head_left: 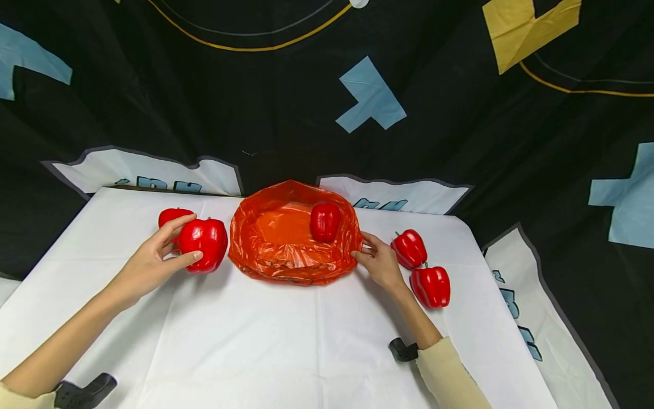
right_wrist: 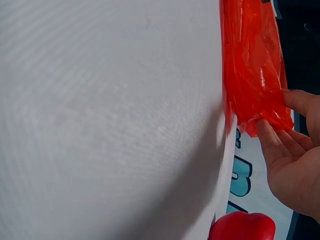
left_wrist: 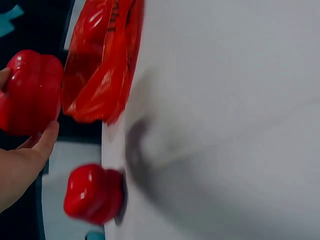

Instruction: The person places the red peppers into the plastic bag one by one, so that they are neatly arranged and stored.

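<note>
One held pepper (head_left: pixel 203 244), stem topmost in head view, long axis unclear

Patterned black cloth (head_left: pixel 286 108) borders the white table (head_left: pixel 245 346)

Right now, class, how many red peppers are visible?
5 red peppers: one in the left hand, one behind it, one inside the bag, two beside the right hand. More could hide in the bag.

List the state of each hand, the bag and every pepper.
Held pepper: lifted above the table
Left hand: gripping that pepper
Red bag: mouth open
Right hand: pinching the bag's edge
Bagged pepper: inside, toward the right
Left pepper: on the table, partly hidden
Upper right pepper: on the table
Lower right pepper: on the table
</note>
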Demonstrator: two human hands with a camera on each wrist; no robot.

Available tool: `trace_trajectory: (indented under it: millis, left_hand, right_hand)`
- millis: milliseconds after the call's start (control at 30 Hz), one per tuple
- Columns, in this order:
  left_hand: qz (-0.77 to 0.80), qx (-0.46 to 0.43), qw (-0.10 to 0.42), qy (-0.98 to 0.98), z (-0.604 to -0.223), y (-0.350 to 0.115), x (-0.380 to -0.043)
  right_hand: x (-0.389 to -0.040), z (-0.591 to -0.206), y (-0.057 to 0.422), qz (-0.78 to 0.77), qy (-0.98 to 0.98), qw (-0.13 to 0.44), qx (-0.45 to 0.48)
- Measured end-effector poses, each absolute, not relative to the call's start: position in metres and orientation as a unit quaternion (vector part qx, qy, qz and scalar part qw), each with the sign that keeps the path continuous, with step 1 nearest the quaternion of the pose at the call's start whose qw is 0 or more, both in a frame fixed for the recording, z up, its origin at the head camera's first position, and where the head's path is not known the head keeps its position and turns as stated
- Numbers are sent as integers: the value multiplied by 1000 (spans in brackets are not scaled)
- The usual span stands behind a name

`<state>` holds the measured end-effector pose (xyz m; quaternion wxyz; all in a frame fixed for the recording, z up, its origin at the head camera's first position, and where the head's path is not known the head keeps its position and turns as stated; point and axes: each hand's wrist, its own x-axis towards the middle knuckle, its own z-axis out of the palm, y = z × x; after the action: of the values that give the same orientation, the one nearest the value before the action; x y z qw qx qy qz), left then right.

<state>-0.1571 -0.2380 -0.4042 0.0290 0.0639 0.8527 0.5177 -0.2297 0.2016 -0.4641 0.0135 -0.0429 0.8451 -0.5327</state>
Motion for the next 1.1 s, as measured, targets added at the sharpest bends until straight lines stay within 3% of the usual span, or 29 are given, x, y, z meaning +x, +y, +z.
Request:
trace_trajectory:
  millis: [800, 1100]
  left_hand:
    - [582, 134, 56, 800, -419, -150, -237]
    - [530, 140, 70, 834, -437, -127, -264]
  right_hand:
    - [-231, -463, 201, -532, 846, 12, -40]
    - [-230, -463, 199, -525, 850, 13, -46]
